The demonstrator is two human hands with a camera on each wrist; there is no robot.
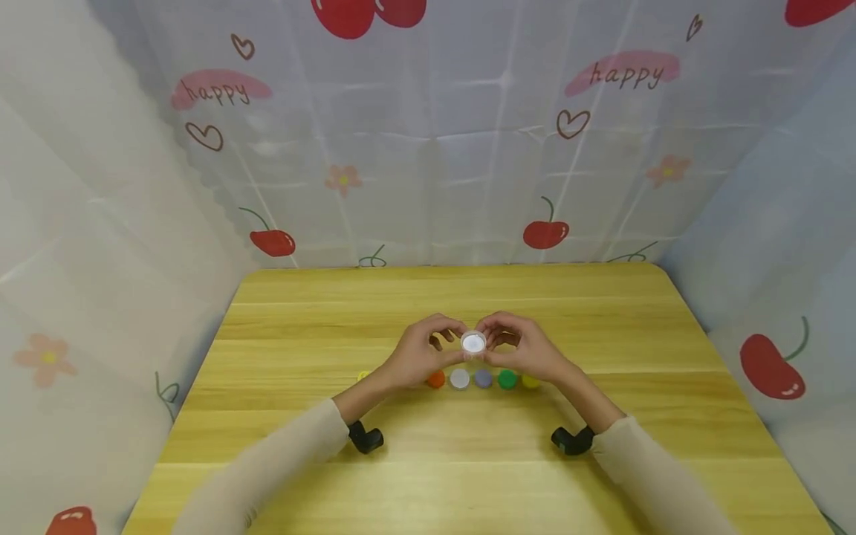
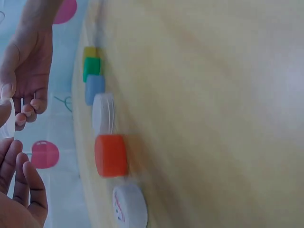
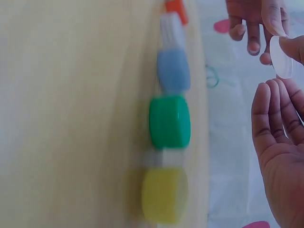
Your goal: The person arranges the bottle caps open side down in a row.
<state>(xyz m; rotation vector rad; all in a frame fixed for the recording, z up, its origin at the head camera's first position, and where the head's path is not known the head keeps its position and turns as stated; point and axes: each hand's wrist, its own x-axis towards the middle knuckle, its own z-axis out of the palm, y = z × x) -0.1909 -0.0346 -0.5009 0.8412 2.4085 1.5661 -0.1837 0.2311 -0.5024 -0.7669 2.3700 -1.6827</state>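
Observation:
Between both hands, raised above the table, is a small round white cap (image 1: 473,342) with a translucent rim. My left hand (image 1: 428,351) pinches its left edge between thumb and fingertips. From the other side, my right hand (image 1: 528,349) pinches the right edge the same way. The right wrist view shows the cap (image 3: 281,58) side-on, with fine ridges along its edge. Below the hands runs a row of caps: orange (image 1: 436,380), white (image 1: 459,378), lavender-blue (image 1: 484,378), green (image 1: 507,379) and yellow (image 1: 530,381).
Another yellow cap (image 1: 363,375) sits by the left forearm, mostly hidden. A second white cap (image 2: 130,206) shows beside the orange one in the left wrist view. Black angled pieces (image 1: 366,438) appear under each forearm. Cherry-printed curtains (image 1: 428,148) surround the wooden table (image 1: 468,475).

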